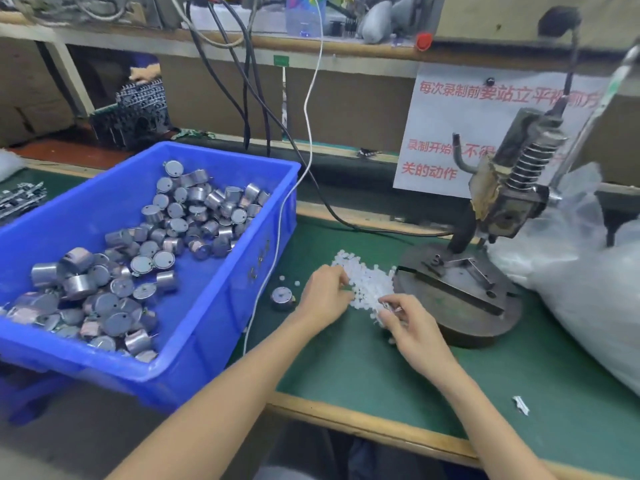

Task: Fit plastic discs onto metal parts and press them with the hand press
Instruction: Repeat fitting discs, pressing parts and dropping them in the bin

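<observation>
A green mat (346, 368) with a wooden front edge covers the bench, and the hand press (485, 237) stands on it below a paper notice (460, 133) in red print. Just left of the press base lies the heap of white plastic discs (367, 282), where the left hand (323, 296) pinches into the heap and the right hand (412, 323) pinches a small part I cannot make out. Further left of the press sit a single metal part (282, 296) and the blue bin (194, 271) of metal parts.

Both bare forearms reach up from the bottom edge toward the middle of the frame, the left from lower left, the right from lower right. The left hand (323, 294) is palm-down with fingers curled and fingertips pinched together. The right hand (412, 323), just right of it, is likewise curled, thumb and forefinger pinched.
</observation>
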Demonstrator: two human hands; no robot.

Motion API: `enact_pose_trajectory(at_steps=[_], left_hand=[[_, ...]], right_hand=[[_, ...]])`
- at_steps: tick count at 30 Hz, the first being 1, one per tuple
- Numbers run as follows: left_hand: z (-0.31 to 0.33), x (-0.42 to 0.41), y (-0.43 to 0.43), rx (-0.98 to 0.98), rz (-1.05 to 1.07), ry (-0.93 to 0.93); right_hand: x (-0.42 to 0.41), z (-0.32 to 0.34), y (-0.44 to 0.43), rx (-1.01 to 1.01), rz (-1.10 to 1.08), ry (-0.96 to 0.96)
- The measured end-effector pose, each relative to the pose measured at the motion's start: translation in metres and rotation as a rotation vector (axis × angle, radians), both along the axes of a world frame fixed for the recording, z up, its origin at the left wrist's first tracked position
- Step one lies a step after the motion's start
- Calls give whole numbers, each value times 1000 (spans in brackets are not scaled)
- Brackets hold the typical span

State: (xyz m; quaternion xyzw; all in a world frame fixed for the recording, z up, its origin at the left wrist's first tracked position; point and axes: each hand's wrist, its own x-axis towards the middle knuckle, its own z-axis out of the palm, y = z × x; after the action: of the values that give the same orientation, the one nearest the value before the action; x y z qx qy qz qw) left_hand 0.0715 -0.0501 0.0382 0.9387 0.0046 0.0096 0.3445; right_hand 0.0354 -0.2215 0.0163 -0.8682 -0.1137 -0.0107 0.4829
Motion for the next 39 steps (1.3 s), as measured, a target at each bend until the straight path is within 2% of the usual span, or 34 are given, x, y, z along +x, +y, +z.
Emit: enact_pose_trajectory(at_steps=[4,8,11,13,17,25,29,34,39], left_hand=[[-16,-5,5,-25,0,-14],[-17,-8,4,-7,-10,-57],[-20,-26,0,-133,-53,-168],[-22,-44,-7,-173,-164,-204],[-32,-58,-15,-100,-271,-244],[-37,-53,-16,-105,-121,-209],[-37,-52,-16,-87,-115,-199],[-36,-55,-10,-169,-102,-183],[-37,-57,-9,-112,-145,-148]], right_hand=[[-14,-13,-2,90,-40,-91],[-15,-17,-3,198,-50,-62],[-15,-20,-5,283,-61,1],[-14,-20,-5,308,-76,24],[-18,-23,-7,272,-118,1],[-20,-17,-4,179,-38,-23],[-19,-18,-2,179,-7,-16],[-20,-12,0,162,-14,-8],[-19,-16,1,71,-21,-80]])
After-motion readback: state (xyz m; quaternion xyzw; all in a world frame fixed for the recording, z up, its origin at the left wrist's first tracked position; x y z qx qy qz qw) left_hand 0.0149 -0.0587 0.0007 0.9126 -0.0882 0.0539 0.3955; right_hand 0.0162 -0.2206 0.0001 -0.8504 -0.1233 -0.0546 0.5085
